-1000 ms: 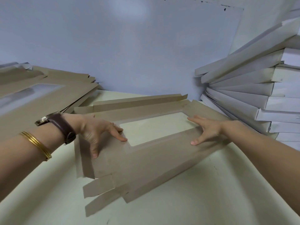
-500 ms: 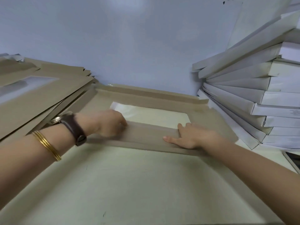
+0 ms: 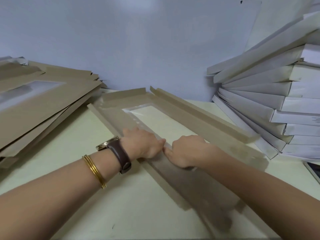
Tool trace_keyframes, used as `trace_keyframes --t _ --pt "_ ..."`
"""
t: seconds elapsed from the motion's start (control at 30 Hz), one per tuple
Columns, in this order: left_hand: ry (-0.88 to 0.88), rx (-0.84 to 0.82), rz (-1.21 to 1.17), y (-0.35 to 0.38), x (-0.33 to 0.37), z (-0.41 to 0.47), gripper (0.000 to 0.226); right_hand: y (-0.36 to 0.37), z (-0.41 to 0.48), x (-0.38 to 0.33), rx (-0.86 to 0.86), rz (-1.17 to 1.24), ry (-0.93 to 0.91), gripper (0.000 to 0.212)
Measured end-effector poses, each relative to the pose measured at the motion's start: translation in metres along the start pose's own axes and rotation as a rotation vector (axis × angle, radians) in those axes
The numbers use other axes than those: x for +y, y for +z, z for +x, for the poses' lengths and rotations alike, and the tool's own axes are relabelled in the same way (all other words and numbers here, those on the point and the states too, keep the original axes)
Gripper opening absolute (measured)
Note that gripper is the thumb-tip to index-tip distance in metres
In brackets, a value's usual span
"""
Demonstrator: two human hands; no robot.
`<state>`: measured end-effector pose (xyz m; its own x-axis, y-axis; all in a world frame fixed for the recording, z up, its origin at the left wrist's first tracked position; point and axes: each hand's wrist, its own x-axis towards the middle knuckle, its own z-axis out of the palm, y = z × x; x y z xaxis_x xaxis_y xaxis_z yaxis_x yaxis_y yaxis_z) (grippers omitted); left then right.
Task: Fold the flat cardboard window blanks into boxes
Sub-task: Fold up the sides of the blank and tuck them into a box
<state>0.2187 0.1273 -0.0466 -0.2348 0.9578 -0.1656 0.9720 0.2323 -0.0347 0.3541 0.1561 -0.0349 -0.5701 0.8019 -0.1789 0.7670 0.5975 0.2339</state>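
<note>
Both hands are down on the near long flap of the window blank [image 3: 166, 104], side by side and almost touching. The left hand [image 3: 142, 144] has its knuckles up and its fingers curled over the flap's edge, gripping it. The right hand [image 3: 185, 151] grips the same flap just beside it, one fingertip pointing at the left thumb. Most of the fingers are hidden behind the backs of the hands.

The left wrist carries a brown-strapped watch [image 3: 119, 153] and, further up the arm, thin gold bangles [image 3: 94, 170].

The blank lies on the pale surface [image 3: 121, 205], running at a slant from near right to far left. Its clear window [image 3: 161, 120] shows the surface through it. The far long flap [image 3: 199, 116] stands up along the window's other side.

To the left sits a loose pile of flat brown blanks [image 3: 43, 104], edges fanned out. To the right a leaning stack of white boxes [image 3: 259, 94] rises against the pale blue wall [image 3: 138, 40].
</note>
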Motion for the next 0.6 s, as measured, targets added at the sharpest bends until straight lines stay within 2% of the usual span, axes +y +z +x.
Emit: trace_keyframes --t 0.13,0.3,0.43,0.6 --pt "-0.023 0.010 -0.007 0.002 -0.005 0.009 0.078 -0.005 -0.007 0.010 -0.041 0.157 -0.067 0.052" --pt "-0.023 0.032 -0.004 0.009 -0.016 0.025 0.092 -0.002 -0.009 0.036 -0.061 0.235 -0.168 0.043" --pt "-0.021 0.046 -0.041 0.014 -0.020 0.037 0.089 0.017 -0.009 0.064 -0.064 0.215 -0.046 0.065" --pt "-0.002 0.115 -0.087 0.021 -0.021 0.045 0.084 0.038 -0.013 0.080 -0.120 0.312 0.040 0.072"
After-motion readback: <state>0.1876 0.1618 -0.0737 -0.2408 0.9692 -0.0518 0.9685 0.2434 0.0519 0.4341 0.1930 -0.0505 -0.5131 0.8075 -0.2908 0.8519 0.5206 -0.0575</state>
